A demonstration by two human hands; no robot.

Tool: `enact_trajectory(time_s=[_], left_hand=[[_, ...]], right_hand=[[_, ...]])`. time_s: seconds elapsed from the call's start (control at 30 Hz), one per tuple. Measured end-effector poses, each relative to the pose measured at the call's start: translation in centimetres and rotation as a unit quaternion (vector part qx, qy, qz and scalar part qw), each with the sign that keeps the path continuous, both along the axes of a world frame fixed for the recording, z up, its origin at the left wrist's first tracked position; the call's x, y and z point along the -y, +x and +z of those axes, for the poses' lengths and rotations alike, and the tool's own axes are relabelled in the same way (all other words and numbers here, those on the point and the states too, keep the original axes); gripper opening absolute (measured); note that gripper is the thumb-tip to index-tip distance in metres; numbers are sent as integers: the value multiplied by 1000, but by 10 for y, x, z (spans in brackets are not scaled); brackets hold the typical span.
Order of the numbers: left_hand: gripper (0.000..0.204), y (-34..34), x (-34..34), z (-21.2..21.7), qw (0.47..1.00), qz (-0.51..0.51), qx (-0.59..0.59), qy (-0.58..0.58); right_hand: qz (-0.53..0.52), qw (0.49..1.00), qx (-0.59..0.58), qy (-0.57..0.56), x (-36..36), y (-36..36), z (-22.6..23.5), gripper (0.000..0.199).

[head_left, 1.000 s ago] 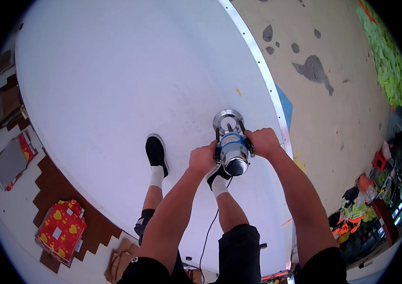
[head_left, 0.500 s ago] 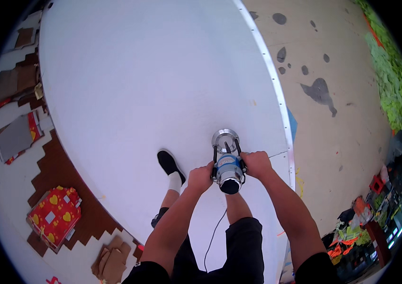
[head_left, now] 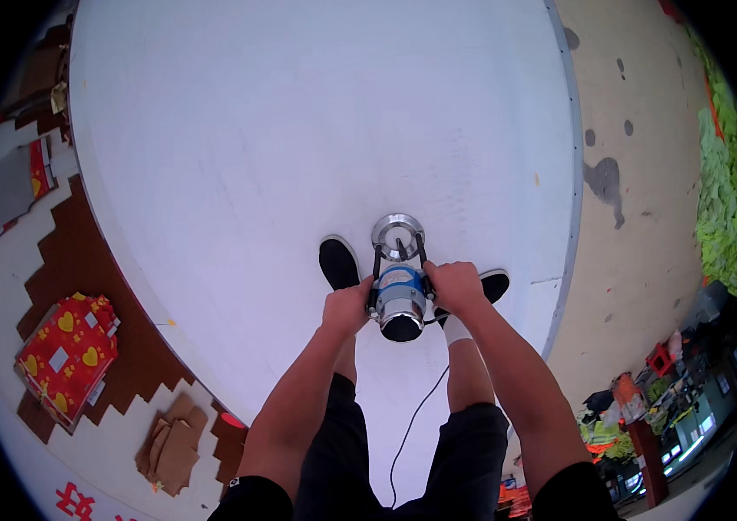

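Both hands grip a corded plunge drill (head_left: 400, 280) with a blue and silver motor body and a dark rear cap. My left hand (head_left: 347, 306) is closed round the handle on its left, and my right hand (head_left: 455, 286) round the one on its right. Two dark rods run from the body to a round silver base ring (head_left: 378, 238), with a dark shaft between them. The ring is over the wide white surface (head_left: 255, 156); whether it touches cannot be told. A thin black cord (head_left: 408, 430) trails back between my legs.
My black shoes (head_left: 338, 262) stand on the white surface, either side of the drill. Left lie a red patterned box (head_left: 70, 356) and flattened cardboard (head_left: 175, 447). A metal edge strip (head_left: 576, 148) borders the beige floor (head_left: 646, 260) at right, with green fabric heaps (head_left: 724, 191) beyond.
My right foot now shows beside the drill at right, where it was hidden before. The view has shifted rightward relative to the edge strip. Both hands keep their hold on the drill.
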State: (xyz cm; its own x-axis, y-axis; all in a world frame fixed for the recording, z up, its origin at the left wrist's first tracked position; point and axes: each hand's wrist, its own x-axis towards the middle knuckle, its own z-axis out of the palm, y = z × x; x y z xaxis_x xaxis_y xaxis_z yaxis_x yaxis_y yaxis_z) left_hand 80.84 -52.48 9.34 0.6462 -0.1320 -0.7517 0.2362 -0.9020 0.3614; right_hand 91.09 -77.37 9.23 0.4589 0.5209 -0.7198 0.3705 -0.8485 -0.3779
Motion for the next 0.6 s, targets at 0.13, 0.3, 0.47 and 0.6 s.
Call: enact_trajectory(time_s=[0.13,0.3,0.47,0.6], left_hand=[[61,-10,-6,-13,999,22,19,-27],[60,-12,-11,-17,999,30,22,-36],[59,-17,-11,-19,997,43,44,-41],[61,-17,-11,-20,998,45,23,-42]], right_hand=[[20,1000,-1,-13,-6,0,-5,30],[24,999,-3,-21,-14,1,-2,31],[37,999,3,-17,-14,4,-2,31],[45,999,-13,-22,-16,7,0,31]])
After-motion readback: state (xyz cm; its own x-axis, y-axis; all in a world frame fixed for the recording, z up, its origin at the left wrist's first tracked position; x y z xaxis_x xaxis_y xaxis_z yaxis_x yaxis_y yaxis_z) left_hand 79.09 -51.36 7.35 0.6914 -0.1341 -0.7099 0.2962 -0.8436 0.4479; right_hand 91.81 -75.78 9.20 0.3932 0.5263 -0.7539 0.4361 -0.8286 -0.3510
